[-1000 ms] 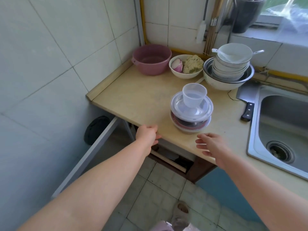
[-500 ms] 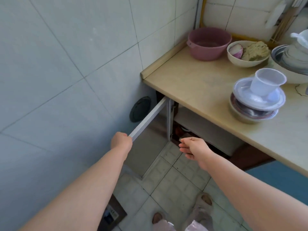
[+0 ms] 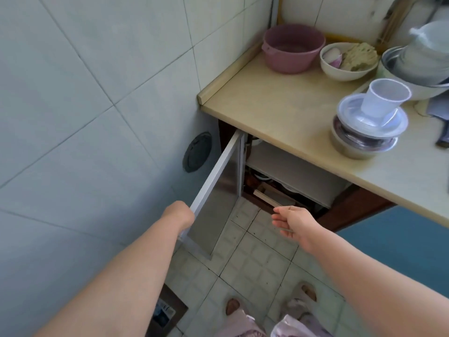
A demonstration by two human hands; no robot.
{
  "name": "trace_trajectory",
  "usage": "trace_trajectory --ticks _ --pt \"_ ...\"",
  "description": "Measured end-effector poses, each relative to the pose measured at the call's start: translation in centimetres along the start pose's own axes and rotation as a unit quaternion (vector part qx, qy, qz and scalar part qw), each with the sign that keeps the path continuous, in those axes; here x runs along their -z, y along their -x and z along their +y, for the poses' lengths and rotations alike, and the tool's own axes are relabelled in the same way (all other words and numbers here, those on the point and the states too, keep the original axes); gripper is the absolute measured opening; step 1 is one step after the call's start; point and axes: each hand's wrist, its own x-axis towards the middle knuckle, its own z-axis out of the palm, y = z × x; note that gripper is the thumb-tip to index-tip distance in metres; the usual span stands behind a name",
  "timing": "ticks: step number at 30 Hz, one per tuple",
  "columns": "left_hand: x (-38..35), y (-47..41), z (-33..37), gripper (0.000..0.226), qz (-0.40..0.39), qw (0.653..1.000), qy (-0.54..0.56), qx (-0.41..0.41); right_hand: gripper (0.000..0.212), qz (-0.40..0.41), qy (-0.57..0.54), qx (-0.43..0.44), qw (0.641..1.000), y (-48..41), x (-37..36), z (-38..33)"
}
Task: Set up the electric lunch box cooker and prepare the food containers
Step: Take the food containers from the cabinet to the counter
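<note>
One cabinet door (image 3: 213,176), standing open below the counter (image 3: 267,105), was gripped at its top edge by the left hand (image 3: 178,215). The right hand (image 3: 291,223) was held apart, empty, fingers relaxed. Stacked food containers (image 3: 362,139), topped by a plastic cup (image 3: 384,98), were set on the counter at right.

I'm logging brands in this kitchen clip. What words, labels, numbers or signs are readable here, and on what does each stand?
No text can be read.
On the floor item by the wall: some print, too blurred to read.
On the door, cup, containers and basin: no text shows.
</note>
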Motion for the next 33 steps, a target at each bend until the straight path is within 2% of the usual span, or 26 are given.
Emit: trace_trajectory --ticks 2,5,8,14,18,26,29,33 --pt "0.1 0.6 1.4 0.009 -0.031 0.999 -0.035 -0.017 0.018 0.012 -0.007 -0.001 1.0 0.0 1.1 0.1" --pt "-0.6 0.9 4.1 0.024 -0.09 0.994 -0.052 -0.041 0.017 0.025 -0.024 -0.004 0.999 -0.2 3.0 0.4" --pt "-1.8 1.9 7.2 0.028 -0.142 0.986 -0.06 -0.059 0.017 0.031 -0.031 -0.011 0.999 -0.5 4.8 0.9" --pt "-5.8 4.8 13.5 0.024 -0.174 0.978 0.084 -0.073 0.02 0.03 -0.034 -0.02 0.999 -1.0 8.3 2.0" --pt "-8.5 5.8 18.0 0.031 -0.162 0.968 0.178 -0.072 0.019 0.033 -0.03 -0.028 0.999 -1.4 10.9 2.1" --pt "-10.7 7.4 25.8 0.039 -0.154 0.942 0.295 -0.04 0.019 0.059 -0.044 -0.058 0.996 -2.5 17.9 3.8" --pt "-11.0 8.2 28.0 0.04 -0.163 0.926 0.339 -0.011 0.02 0.064 -0.052 -0.062 0.995 -3.1 20.5 4.1" --pt "-11.7 8.2 29.5 0.035 -0.187 0.906 0.379 -0.017 0.024 0.071 -0.062 -0.068 0.993 -4.1 22.7 4.3"
